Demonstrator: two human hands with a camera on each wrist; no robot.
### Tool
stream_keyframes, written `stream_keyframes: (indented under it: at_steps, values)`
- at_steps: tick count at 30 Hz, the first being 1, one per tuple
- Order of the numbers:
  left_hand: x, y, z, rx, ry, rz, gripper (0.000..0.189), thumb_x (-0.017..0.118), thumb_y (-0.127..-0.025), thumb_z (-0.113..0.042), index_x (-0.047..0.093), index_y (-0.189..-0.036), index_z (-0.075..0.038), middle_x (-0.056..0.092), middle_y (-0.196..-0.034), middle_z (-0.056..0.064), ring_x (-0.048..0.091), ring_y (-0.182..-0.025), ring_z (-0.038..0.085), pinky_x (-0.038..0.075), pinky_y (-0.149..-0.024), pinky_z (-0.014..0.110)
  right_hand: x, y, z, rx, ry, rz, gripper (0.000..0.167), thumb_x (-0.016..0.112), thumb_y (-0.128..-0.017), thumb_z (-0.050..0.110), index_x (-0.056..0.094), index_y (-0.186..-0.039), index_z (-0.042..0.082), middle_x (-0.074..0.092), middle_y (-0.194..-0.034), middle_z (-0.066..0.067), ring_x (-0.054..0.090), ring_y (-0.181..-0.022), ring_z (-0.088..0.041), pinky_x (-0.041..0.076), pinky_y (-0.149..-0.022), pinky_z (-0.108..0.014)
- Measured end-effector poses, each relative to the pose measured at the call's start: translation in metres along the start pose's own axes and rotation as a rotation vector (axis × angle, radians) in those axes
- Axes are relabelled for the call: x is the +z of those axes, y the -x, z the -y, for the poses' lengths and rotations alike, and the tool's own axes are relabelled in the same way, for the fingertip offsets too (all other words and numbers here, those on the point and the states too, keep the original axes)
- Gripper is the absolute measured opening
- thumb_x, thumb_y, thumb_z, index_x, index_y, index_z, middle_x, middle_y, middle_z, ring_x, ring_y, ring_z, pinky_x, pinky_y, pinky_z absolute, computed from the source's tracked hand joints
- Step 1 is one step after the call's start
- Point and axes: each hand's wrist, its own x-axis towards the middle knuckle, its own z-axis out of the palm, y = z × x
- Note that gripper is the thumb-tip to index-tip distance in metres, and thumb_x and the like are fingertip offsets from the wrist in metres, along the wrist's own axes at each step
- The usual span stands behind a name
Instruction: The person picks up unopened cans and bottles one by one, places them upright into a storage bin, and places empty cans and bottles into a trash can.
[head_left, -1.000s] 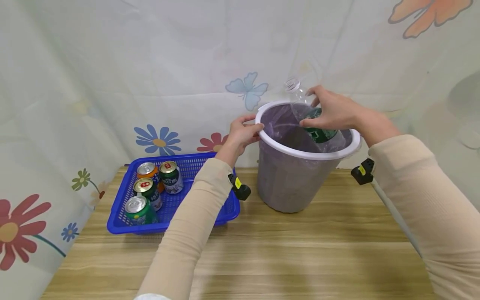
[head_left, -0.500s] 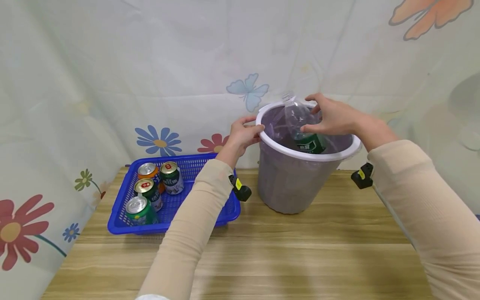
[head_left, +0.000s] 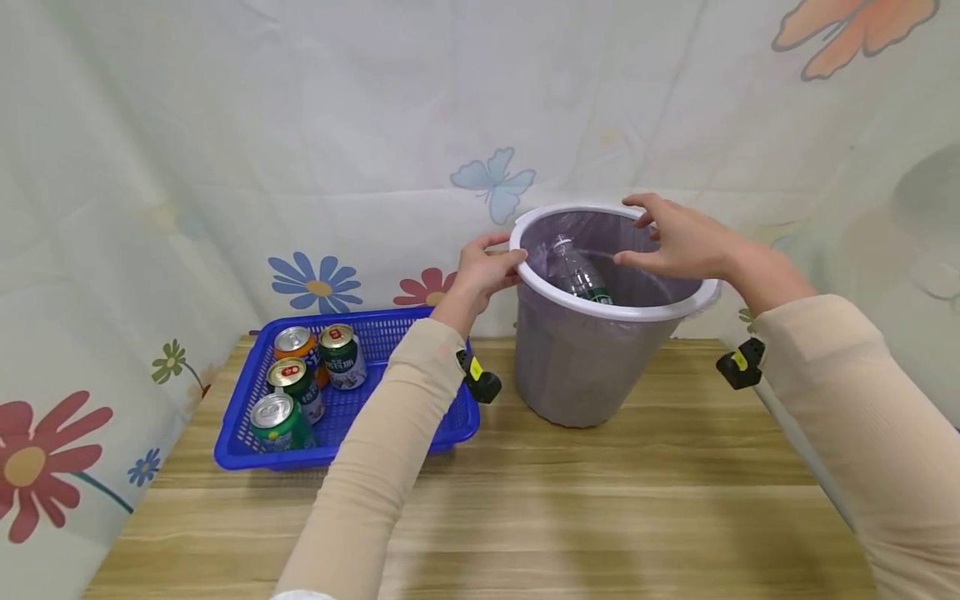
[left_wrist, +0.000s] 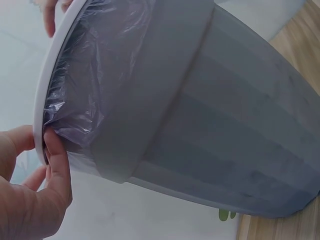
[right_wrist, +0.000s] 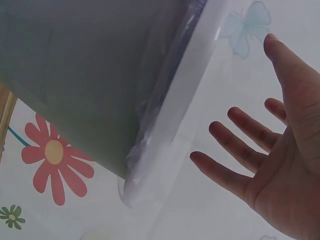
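Note:
A grey trash bin (head_left: 592, 358) with a white rim and a thin plastic liner (left_wrist: 107, 60) stands on the table, tilted a little. My left hand (head_left: 483, 271) pinches the rim at its left side; the left wrist view shows thumb and fingers on either side of the rim and liner edge. Inside the bin lies a clear plastic bottle (head_left: 576, 271) with a green label, its neck leaning up to the left and its lower part hidden by the rim. Over the bin's right side hovers my right hand (head_left: 686, 242), fingers spread, holding nothing and apart from the bottle.
Left of the bin, a blue plastic basket (head_left: 352, 408) holds several drink cans (head_left: 288, 396) in its left half. Both stand on a wooden table (head_left: 570, 517). A white curtain (head_left: 375, 150) with printed flowers and butterflies hangs close behind them.
The bottle has left my right hand and dropped down into the bin, leaning left. My right hand has opened and shifted slightly right. My left hand stays on the rim.

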Motion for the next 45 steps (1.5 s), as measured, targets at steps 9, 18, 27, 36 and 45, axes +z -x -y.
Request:
stream_keyframes:
  at_steps: [9, 18, 27, 36, 45]
  values:
    - [-0.004, 0.002, -0.003, 0.049, -0.043, -0.003, 0.041, 0.066, -0.084, -0.01, 0.053, -0.123, -0.007, 0.062, -0.102, 0.014, 0.067, -0.076, 0.02, 0.057, -0.068, 0.029, 0.003, 0.01, -0.006, -0.041, 0.062, -0.131, 0.06, 0.055, -0.091, 0.033, 0.032, -0.138, 0.004, 0.048, -0.125, -0.024, 0.051, -0.11, -0.041, 0.042, -0.087, -0.055]
    - [-0.006, 0.003, -0.003, 0.132, -0.206, -0.006, 0.044, 0.067, -0.085, -0.017, 0.052, -0.125, -0.006, 0.062, -0.103, 0.014, 0.066, -0.078, 0.022, 0.057, -0.064, 0.029, 0.005, 0.02, -0.011, -0.088, 0.089, -0.244, 0.04, 0.053, -0.092, 0.026, 0.049, -0.123, 0.001, 0.054, -0.115, -0.021, 0.055, -0.102, -0.037, 0.044, -0.084, -0.052]
    - [-0.018, 0.01, -0.002, 0.27, -0.603, 0.039, 0.043, 0.057, -0.09, -0.034, 0.052, -0.128, -0.012, 0.061, -0.107, 0.009, 0.065, -0.073, 0.022, 0.055, -0.058, 0.027, 0.018, 0.036, -0.017, -0.092, 0.139, -0.29, 0.034, 0.055, -0.091, 0.021, 0.054, -0.118, 0.002, 0.057, -0.111, -0.018, 0.057, -0.098, -0.034, 0.046, -0.079, -0.05]
    - [-0.055, 0.025, 0.001, 0.389, -0.753, 0.097, 0.03, 0.054, -0.091, -0.028, 0.055, -0.117, -0.014, 0.06, -0.106, 0.005, 0.064, -0.063, 0.02, 0.054, -0.053, 0.027, 0.036, 0.061, -0.012, -0.125, 0.151, -0.428, 0.018, 0.061, -0.086, 0.014, 0.059, -0.101, 0.004, 0.058, -0.097, -0.011, 0.057, -0.089, -0.028, 0.046, -0.071, -0.044]
    - [-0.086, 0.044, 0.012, 0.463, -0.752, 0.126, 0.02, 0.055, -0.091, -0.017, 0.058, -0.108, -0.006, 0.066, -0.098, 0.006, 0.068, -0.077, 0.014, 0.055, -0.068, 0.027, 0.053, 0.08, -0.011, -0.156, 0.142, -0.616, 0.008, 0.064, -0.081, 0.004, 0.061, -0.088, 0.002, 0.058, -0.082, -0.007, 0.055, -0.074, -0.019, 0.044, -0.064, -0.033]
